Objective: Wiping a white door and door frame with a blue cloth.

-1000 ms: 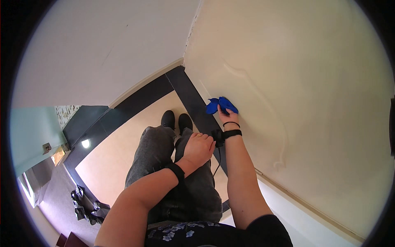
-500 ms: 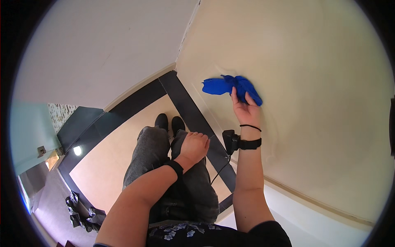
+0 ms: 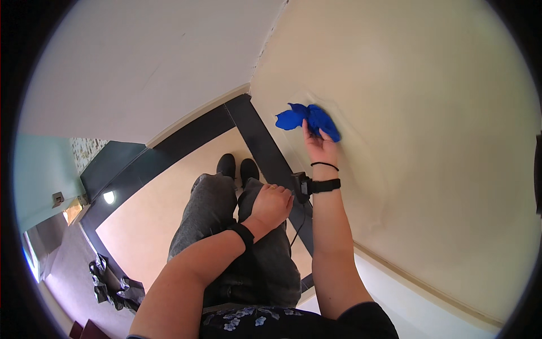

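Observation:
My right hand (image 3: 322,148) is closed on a crumpled blue cloth (image 3: 319,120), pressed to a cream-coloured wall (image 3: 429,113) on the right. One end of the cloth spreads out to the left of the fingers. Faint curved streaks show on the wall around it. In front of my thighs, my left hand (image 3: 272,205) is held in a loose fist, its palm hidden, and no object shows in it. Each wrist wears a black strap; a small black box with a cable sits on the right one (image 3: 302,187).
Below me lies a beige floor (image 3: 141,226) with a dark tile border (image 3: 186,125). A grey-white wall (image 3: 147,68) meets the cream one at a corner. Black plastic bags (image 3: 110,288) lie at the lower left. A beige ledge (image 3: 418,285) runs along the lower right.
My right hand and the blue cloth have moved left along the wall, and the cloth is bunched up more. The left hand has barely shifted.

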`<state>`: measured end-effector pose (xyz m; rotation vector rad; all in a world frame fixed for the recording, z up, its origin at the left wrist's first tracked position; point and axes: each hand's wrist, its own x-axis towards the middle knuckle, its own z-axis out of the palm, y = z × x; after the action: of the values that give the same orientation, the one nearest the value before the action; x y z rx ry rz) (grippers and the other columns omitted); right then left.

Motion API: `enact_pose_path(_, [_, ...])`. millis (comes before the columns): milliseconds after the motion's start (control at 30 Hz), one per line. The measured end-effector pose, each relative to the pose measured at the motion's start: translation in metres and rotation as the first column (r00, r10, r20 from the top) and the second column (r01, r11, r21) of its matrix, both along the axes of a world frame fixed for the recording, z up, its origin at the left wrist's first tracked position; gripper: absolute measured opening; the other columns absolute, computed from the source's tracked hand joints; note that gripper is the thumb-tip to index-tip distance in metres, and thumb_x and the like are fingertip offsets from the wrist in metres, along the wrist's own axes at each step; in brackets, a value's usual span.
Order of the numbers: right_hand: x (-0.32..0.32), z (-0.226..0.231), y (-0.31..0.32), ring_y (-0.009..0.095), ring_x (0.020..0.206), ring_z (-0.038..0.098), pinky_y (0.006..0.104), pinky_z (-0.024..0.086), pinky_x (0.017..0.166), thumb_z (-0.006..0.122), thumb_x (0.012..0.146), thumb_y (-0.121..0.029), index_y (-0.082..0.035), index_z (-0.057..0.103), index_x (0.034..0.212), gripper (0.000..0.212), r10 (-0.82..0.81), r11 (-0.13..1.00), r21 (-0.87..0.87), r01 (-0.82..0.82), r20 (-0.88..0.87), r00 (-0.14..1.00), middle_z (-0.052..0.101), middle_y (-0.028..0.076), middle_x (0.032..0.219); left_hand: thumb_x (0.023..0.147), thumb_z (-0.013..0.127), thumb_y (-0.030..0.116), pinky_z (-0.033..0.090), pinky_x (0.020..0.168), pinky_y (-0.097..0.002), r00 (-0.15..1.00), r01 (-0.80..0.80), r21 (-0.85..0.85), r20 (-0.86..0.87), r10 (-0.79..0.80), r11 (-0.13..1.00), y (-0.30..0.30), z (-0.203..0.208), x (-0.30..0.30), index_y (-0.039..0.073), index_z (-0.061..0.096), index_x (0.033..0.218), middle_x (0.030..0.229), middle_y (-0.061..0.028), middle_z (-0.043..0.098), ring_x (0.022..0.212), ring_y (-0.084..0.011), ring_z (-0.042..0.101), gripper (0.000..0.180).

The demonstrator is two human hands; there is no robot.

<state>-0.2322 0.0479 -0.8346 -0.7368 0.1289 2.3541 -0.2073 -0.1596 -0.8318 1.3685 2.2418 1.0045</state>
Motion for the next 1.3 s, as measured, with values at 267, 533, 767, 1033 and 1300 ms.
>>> enact_pose_path(267, [-0.007, -0.107, 0.005, 0.034, 0.116, 0.049, 0.0548, 0.042, 0.096, 0.036, 0.088, 0.004, -0.001, 0.054, 0.116, 0.034, -0.008, 0.995, -0.088, 0.037, 0.306, 0.952, 0.052, 0.017, 0.124, 0.081, 0.055, 0.016, 0.041, 0.083, -0.0379, 1.0, 0.021, -0.046, 0.022, -0.02, 0.999, 0.001, 0.0, -0.003, 0.006, 0.058, 0.074, 0.074, -0.0091, 0.058, 0.081, -0.026, 0.057, 0.012])
enact_pose_path(533, [-0.007, -0.107, 0.007, 0.035, 0.114, 0.049, 0.0547, 0.043, 0.096, 0.037, 0.087, 0.006, 0.002, 0.054, 0.114, 0.032, -0.019, 0.991, -0.115, 0.067, 0.381, 0.924, 0.052, 0.017, 0.123, 0.08, 0.057, 0.013, 0.041, 0.082, -0.0379, 0.999, -0.017, -0.022, 0.034, 0.018, 1.0, 0.003, -0.003, -0.005, 0.005, 0.058, 0.074, 0.075, -0.0098, 0.058, 0.08, -0.0263, 0.058, 0.01])
enact_pose_path(767, [-0.027, -0.001, 0.007, 0.036, 0.116, 0.048, 0.0536, 0.041, 0.099, 0.045, 0.086, 0.007, 0.003, 0.052, 0.115, 0.031, 0.017, 0.997, -0.074, -0.007, 0.132, 0.991, 0.053, 0.02, 0.122, 0.078, 0.057, 0.014, 0.042, 0.081, -0.0368, 1.0, -0.028, -0.005, -0.006, 0.028, 1.0, 0.002, -0.007, -0.005, 0.006, 0.058, 0.072, 0.074, -0.0084, 0.058, 0.079, -0.0247, 0.058, 0.009])
enact_pose_path(1033, [-0.036, 0.065, 0.001, 0.033, 0.12, 0.045, 0.0512, 0.038, 0.102, 0.047, 0.09, 0.0, 0.006, 0.05, 0.117, 0.028, 0.072, 0.997, 0.037, -0.07, -0.039, 0.997, 0.049, 0.019, 0.127, 0.078, 0.056, 0.012, 0.042, 0.082, -0.0368, 0.999, -0.039, 0.004, 0.018, 0.039, 0.999, 0.0, -0.006, -0.007, 0.006, 0.058, 0.073, 0.072, -0.0085, 0.057, 0.078, -0.0249, 0.058, 0.008])
enact_pose_path(1300, [-0.063, -0.026, 0.008, 0.033, 0.118, 0.046, 0.052, 0.038, 0.102, 0.042, 0.089, 0.002, 0.006, 0.052, 0.114, 0.028, 0.034, 0.996, -0.081, -0.026, 0.099, 0.994, 0.05, 0.019, 0.126, 0.078, 0.058, 0.01, 0.042, 0.082, -0.0385, 0.998, -0.023, -0.046, 0.056, 0.026, 0.999, 0.002, -0.003, -0.009, 0.004, 0.059, 0.074, 0.076, -0.0109, 0.06, 0.079, -0.0273, 0.058, 0.007])
